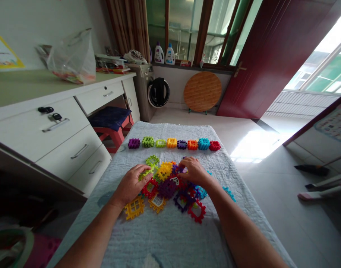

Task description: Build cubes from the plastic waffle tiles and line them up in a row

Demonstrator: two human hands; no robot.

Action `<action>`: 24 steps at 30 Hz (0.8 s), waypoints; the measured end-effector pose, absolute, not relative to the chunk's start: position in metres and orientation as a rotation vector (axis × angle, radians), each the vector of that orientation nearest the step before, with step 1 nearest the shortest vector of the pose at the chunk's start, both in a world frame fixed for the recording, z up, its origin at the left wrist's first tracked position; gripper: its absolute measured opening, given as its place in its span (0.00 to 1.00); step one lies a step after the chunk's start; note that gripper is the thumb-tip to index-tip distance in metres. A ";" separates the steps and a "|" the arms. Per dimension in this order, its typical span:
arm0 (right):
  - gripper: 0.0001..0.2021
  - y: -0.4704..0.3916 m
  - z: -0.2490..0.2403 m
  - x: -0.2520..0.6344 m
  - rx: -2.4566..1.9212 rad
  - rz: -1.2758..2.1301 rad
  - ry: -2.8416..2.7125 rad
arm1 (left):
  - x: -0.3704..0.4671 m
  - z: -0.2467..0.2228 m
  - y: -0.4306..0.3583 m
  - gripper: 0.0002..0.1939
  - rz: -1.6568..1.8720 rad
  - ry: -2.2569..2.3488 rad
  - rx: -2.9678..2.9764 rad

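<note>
A loose heap of notched, square plastic building pieces lies on the cloth between my two hands. My left hand [132, 183] is at the heap's left side, thumb and fingers closed on a lime-green piece [146, 172]. My right hand [196, 170] reaches into the right side with bent fingers, beside a purple piece [175, 169]; what its fingertips hold is hidden. Between the hands are a yellow piece [164, 170] and a dark purple piece [167, 188]. Nearer me lie a yellow window piece [135, 207] and a red frame [197, 211].
Beyond the heap runs a row of assembled blocks, from a purple block [133, 143] to a red block [215, 145]. A pale blue cloth [125, 245] covers the table. A white desk [83, 149] and a stool [111, 118] stand left; a washing machine [144, 89] is behind.
</note>
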State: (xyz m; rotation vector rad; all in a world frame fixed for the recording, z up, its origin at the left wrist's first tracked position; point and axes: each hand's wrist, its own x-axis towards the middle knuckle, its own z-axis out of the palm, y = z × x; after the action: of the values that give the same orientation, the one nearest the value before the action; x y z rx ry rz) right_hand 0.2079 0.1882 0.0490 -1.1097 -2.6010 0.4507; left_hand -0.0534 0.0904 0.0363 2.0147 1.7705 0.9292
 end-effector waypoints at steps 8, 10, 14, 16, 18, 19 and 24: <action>0.09 0.185 0.043 0.203 -1.114 0.413 -2.562 | -0.052 0.038 0.090 0.16 0.926 1.780 1.991; 0.12 0.184 0.043 0.204 -1.108 0.404 -2.589 | -0.052 0.038 0.090 0.16 0.933 1.777 1.986; 0.19 0.182 0.044 0.204 -1.072 0.443 -2.643 | -0.053 0.036 0.090 0.16 0.935 1.775 1.978; 0.22 0.182 0.044 0.204 -1.056 0.465 -2.654 | -0.054 0.035 0.090 0.16 0.935 1.776 1.975; 0.22 0.182 0.044 0.203 -1.050 0.477 -2.639 | -0.054 0.035 0.090 0.15 0.940 1.777 1.970; 0.21 0.183 0.044 0.203 -1.052 0.476 -2.623 | -0.054 0.035 0.090 0.15 0.942 1.777 1.969; 0.20 0.198 0.046 0.216 -1.160 0.403 -2.410 | -0.053 0.037 0.090 0.15 0.943 1.786 1.971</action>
State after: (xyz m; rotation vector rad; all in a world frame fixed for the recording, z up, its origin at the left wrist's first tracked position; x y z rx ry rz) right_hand 0.2163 0.1978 0.0464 -1.1601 -2.4095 0.4029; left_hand -0.0532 0.0897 0.0369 1.9711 1.7860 0.9428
